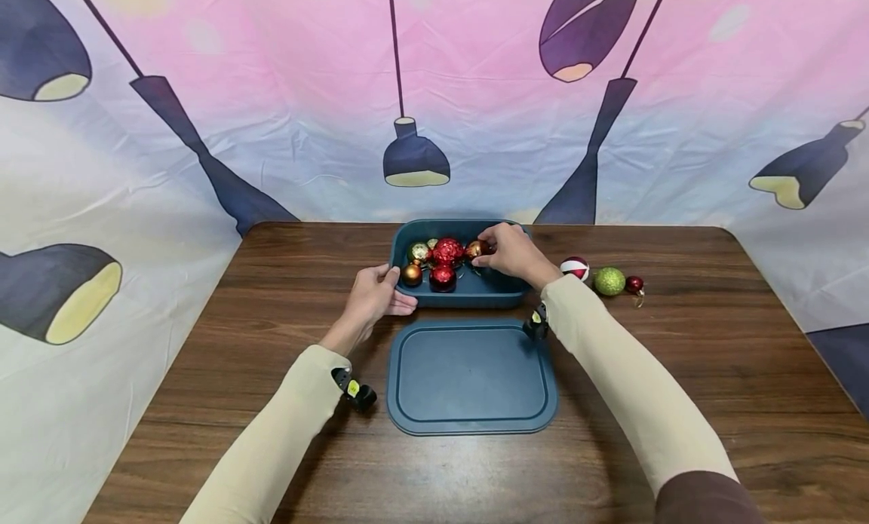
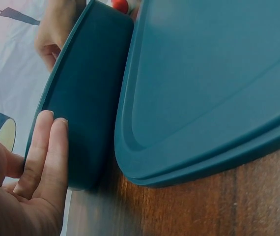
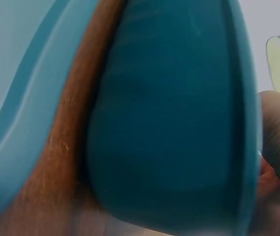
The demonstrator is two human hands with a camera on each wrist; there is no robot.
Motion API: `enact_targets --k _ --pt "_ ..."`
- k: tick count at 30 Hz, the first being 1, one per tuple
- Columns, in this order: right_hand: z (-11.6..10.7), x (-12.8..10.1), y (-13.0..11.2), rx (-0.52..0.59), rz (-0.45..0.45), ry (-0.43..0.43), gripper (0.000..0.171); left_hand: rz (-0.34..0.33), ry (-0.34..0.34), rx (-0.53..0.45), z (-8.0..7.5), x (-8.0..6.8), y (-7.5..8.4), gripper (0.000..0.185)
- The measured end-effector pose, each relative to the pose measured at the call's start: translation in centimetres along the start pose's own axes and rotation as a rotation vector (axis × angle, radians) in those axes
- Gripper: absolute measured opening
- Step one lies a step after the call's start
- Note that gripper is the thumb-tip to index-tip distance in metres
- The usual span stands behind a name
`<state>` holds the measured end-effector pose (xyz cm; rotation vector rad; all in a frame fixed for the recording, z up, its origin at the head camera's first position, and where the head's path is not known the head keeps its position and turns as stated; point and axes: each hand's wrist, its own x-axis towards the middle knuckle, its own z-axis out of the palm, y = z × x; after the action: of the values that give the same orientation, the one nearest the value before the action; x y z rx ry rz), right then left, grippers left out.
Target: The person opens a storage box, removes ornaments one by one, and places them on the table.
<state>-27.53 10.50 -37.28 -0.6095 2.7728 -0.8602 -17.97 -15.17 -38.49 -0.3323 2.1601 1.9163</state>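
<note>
A: Item one, container?

B: One dark teal rectangular plastic tub [image 1: 462, 294], rounded corners, standing on the brown wood-grain table [image 1: 679, 358] toward its far edge. Contents: several shiny round ornaments, among them a crinkled red foil ball [image 1: 448, 249], a smooth red ball [image 1: 443, 277], a bronze ball [image 1: 411, 274] and a pale gold ball [image 1: 419, 251].

A: Lid?

B: One matching dark teal flat plastic lid [image 1: 471, 377], lying flat on the table just in front of the tub, very close to it but not on it.

A: Left hand?

B: The left hand [image 1: 375, 294] rests against the tub's left front corner. In the left wrist view its fingers [image 2: 49, 147] lie straight along the outer wall, pressing it rather than curling round it.

A: Right hand?

B: The right hand [image 1: 512, 252] reaches over the tub's right side, fingertips pinched on a small orange-gold ornament [image 1: 474, 249] just above the others. The right wrist view shows only the tub wall and a blurred bit of hand.

A: Loose stock?

B: Three ornaments on the table right of the tub: a red-and-white striped ball [image 1: 575, 268], a glittery green ball [image 1: 609, 281] and a small dark red ball [image 1: 634, 284], set in a row, near each other.

A: Surroundings?

B: A fabric backdrop [image 1: 271, 94] printed with hanging lamps, behind the table.
</note>
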Motion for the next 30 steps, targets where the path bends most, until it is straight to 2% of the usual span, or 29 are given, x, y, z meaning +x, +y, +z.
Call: enact_targets --k 6,16,30 --pt "-0.7 -0.6 -0.8 -0.024 -0.032 0.011 0.051 0.005 0.003 -0.003 0.0 0.1 0.0 0.053" --pt "-2.5 -2.4 -1.3 -0.004 -0.076 0.045 0.046 0.004 0.003 -0.002 0.0 0.2 -0.1 0.054" --pt "-5.5 -6.0 -0.1 0.024 -0.069 0.092 0.049 0.010 -0.006 0.000 -0.1 0.2 -0.2 0.054"
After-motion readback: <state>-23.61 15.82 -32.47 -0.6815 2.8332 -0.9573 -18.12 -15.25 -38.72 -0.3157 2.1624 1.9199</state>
